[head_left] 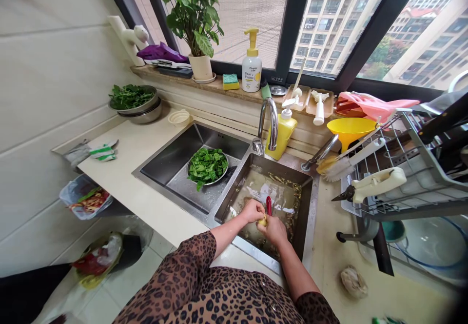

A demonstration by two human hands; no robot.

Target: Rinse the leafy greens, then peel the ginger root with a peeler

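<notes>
Above the right basin of the sink [307, 202], my two hands are close together. My left hand [253, 212] is closed, pinching a small pale-yellow piece [262, 221] that looks like peeled ginger. My right hand [277, 231] is closed beside it, its fingers touching the piece. A red handle [269, 205] sticks up out of my right hand; the working end of this tool is hidden. Under my hands the basin holds cloudy water [256, 180] with many brownish peel scraps floating along the edges.
A bowl of green leaves [207, 166] stands in the left basin. The faucet [272, 124] and a yellow soap bottle [281, 136] rise behind the sink. To the right are a wire dish rack [413, 133] and a small bagged lump [353, 282]. More leaves fill a back-left bowl [133, 99].
</notes>
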